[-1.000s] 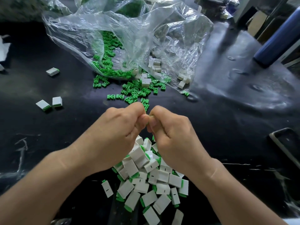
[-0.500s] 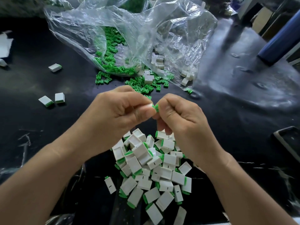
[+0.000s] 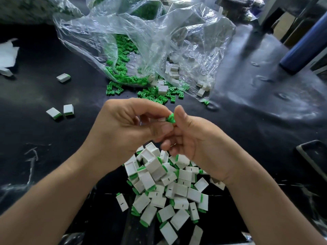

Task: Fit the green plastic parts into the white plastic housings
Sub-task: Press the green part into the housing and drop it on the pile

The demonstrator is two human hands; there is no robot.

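Observation:
My left hand [image 3: 127, 128] and my right hand [image 3: 198, 138] meet above a black table. A small green plastic part [image 3: 171, 118] is pinched at the fingertips of my right hand. A white housing [image 3: 161, 119] peeks out between the fingers of my left hand, mostly hidden. The two pieces touch. Below my hands lies a pile of white housings with green parts fitted [image 3: 166, 184]. Loose green parts [image 3: 123, 76] spill from a clear plastic bag [image 3: 150, 43] at the back. Loose white housings [image 3: 172, 71] lie inside the bag.
Three fitted pieces [image 3: 60, 111] lie apart on the left. White paper [image 3: 8, 55] sits at the far left edge. A blue cylinder [image 3: 304, 45] leans at the back right. A dark tray corner [image 3: 313, 156] shows at the right edge.
Both hands have risen away from the pile and opened slightly. The green part now shows clearly at my right fingertips, against the white housing in my left hand.

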